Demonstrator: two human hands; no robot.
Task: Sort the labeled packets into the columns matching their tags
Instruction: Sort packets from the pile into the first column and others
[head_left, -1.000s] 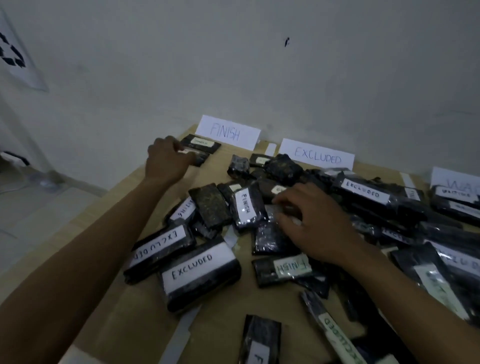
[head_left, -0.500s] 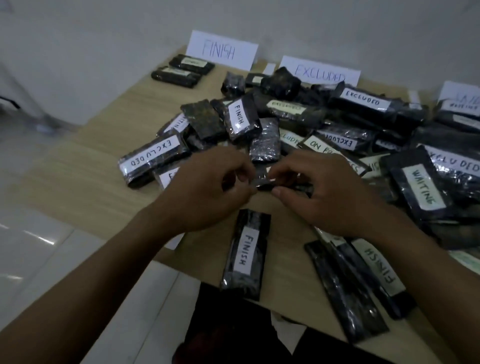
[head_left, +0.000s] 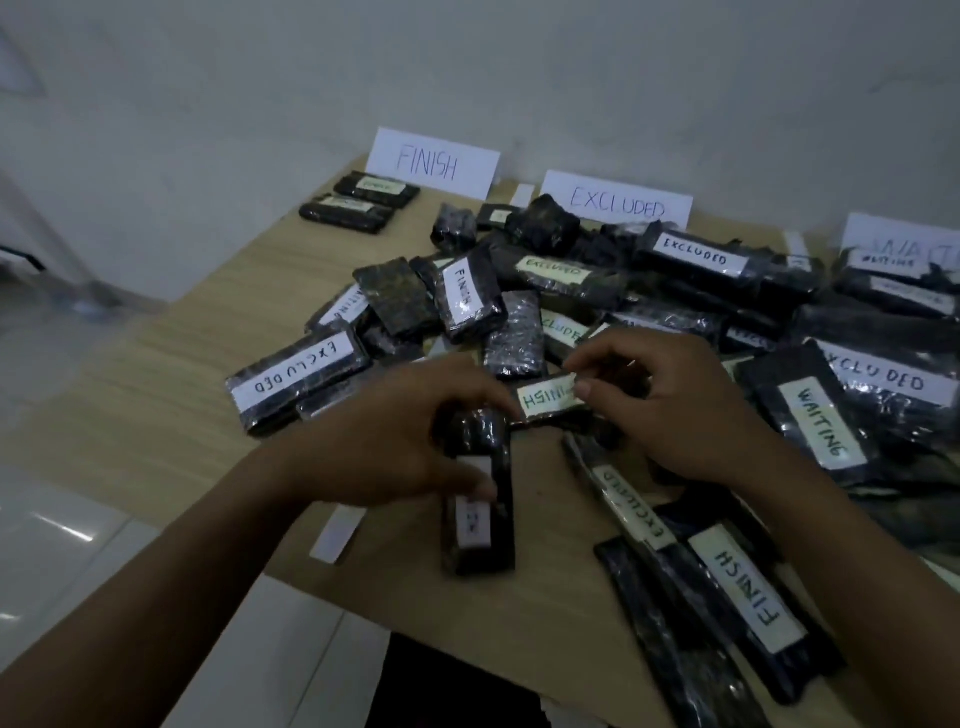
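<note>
At the near edge of the table (head_left: 156, 415): left hand (head_left: 384, 441) grips a dark packet (head_left: 480, 545), label blurred. Right hand (head_left: 675, 410) pinches the FINISH packet (head_left: 548, 399) just beside it, before the unsorted pile (head_left: 597, 280).

Our left forearm (head_left: 182, 561) crosses the near edge of the desk (head_left: 182, 395). Our left grip (head_left: 410, 441) is palm-down, its fingers (head_left: 478, 396) curled over the top of a dark packet (head_left: 478, 540) and the thumb against its side. Our right forearm (head_left: 857, 561) comes from the near right corner. Our right grip (head_left: 670, 410) pinches a FINISH packet (head_left: 545, 400) between thumb and forefinger, with the other fingers bent. The grips are near each other, not touching.
</note>
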